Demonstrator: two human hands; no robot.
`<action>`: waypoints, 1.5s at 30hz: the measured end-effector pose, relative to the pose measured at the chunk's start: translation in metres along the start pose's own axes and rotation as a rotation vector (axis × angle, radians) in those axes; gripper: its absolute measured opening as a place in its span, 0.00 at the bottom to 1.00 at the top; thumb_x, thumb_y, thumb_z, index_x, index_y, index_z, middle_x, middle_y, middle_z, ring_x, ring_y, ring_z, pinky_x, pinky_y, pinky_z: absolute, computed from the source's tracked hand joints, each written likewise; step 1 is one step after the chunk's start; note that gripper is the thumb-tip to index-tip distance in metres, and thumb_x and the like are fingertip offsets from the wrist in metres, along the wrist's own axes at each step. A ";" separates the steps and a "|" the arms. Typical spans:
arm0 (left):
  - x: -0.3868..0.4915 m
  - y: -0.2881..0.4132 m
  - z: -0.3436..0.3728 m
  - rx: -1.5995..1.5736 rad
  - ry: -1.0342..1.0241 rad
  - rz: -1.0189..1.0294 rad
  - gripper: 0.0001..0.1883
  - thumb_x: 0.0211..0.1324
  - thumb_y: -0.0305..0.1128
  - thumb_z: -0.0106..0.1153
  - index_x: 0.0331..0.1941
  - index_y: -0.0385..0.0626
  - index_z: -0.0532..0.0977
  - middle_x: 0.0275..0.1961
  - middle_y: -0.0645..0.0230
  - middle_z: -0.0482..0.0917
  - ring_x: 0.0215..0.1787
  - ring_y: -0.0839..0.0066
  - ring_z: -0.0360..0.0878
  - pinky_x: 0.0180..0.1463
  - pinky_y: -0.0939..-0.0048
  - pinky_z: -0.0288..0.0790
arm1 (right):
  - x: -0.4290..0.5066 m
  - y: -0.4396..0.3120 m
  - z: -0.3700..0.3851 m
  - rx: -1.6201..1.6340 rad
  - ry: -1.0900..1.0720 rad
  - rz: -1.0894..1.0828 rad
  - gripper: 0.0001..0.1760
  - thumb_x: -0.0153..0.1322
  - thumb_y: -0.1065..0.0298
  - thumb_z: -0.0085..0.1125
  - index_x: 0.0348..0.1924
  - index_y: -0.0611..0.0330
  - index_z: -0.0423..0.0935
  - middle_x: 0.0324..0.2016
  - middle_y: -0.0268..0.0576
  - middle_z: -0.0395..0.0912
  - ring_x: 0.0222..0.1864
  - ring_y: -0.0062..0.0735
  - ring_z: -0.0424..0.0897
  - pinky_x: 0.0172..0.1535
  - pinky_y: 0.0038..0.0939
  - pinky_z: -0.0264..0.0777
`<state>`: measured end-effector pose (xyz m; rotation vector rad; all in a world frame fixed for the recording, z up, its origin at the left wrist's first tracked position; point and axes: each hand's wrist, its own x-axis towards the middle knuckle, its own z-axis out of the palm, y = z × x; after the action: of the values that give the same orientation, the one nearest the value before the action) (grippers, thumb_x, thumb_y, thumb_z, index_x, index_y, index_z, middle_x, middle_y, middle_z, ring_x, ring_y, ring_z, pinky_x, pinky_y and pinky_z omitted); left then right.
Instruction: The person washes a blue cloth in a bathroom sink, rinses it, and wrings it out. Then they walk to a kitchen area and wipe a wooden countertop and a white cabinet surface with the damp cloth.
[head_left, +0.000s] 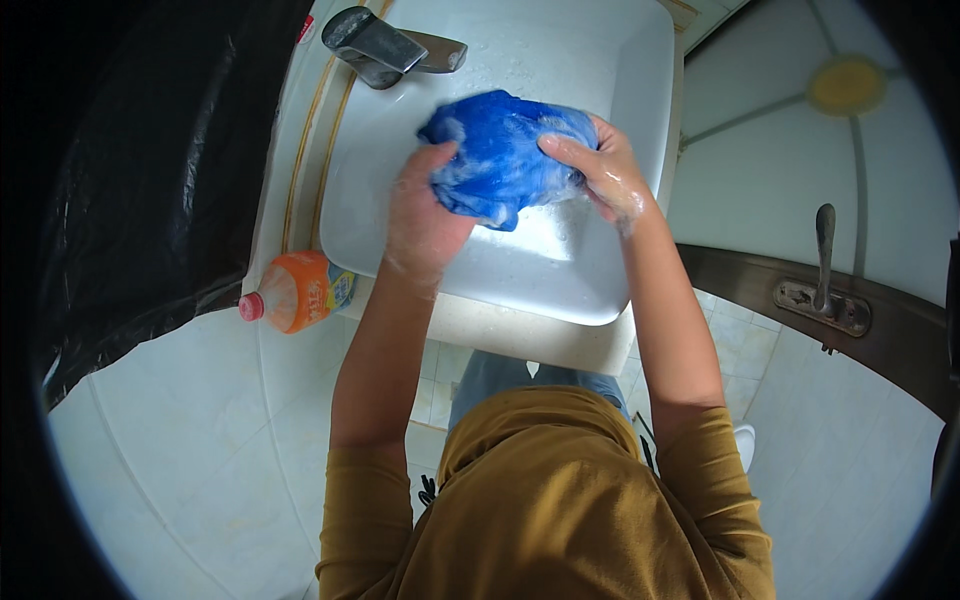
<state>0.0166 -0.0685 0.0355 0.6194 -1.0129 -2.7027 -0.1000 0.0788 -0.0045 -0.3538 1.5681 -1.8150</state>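
A wet blue cloth, streaked with white suds, is bunched up over a white washbasin. My left hand grips its left side, thumb on top and fingers hidden beneath. At the cloth's right end my right hand pinches it, with foam on the thumb and wrist. Both hands are above the basin, and the left one is slightly blurred. Behind the cloth, to the left, a metal faucet reaches over the basin; whether water runs from it I cannot tell.
An orange plastic bottle with a red cap lies on the counter at the basin's left front corner. Black plastic sheeting hangs at far left. To the right is a door with a metal lever handle.
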 end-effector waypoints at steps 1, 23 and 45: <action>0.004 -0.008 -0.005 0.045 0.100 -0.051 0.27 0.55 0.39 0.57 0.56 0.35 0.64 0.52 0.57 0.72 0.55 0.63 0.72 0.62 0.60 0.66 | 0.000 0.003 0.008 0.164 0.059 -0.088 0.24 0.60 0.67 0.71 0.46 0.68 0.72 0.37 0.45 0.80 0.34 0.31 0.81 0.39 0.29 0.76; 0.027 -0.068 -0.035 -0.049 0.169 -0.180 0.18 0.64 0.45 0.45 0.49 0.46 0.71 0.45 0.66 0.77 0.45 0.70 0.76 0.49 0.66 0.70 | -0.012 0.025 0.086 -0.752 0.537 -0.458 0.17 0.66 0.59 0.56 0.19 0.63 0.72 0.19 0.56 0.74 0.23 0.58 0.75 0.28 0.45 0.70; 0.092 -0.078 -0.099 2.270 -0.207 0.408 0.32 0.57 0.46 0.54 0.64 0.50 0.61 0.67 0.64 0.56 0.69 0.50 0.48 0.68 0.46 0.44 | 0.041 0.084 0.023 -1.854 -0.071 -0.184 0.29 0.69 0.62 0.48 0.63 0.50 0.59 0.55 0.43 0.62 0.58 0.45 0.61 0.52 0.60 0.59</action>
<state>-0.0242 -0.0966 -0.1128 0.1259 -3.1942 -0.1948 -0.0875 0.0330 -0.0885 -1.3018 2.7170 0.1276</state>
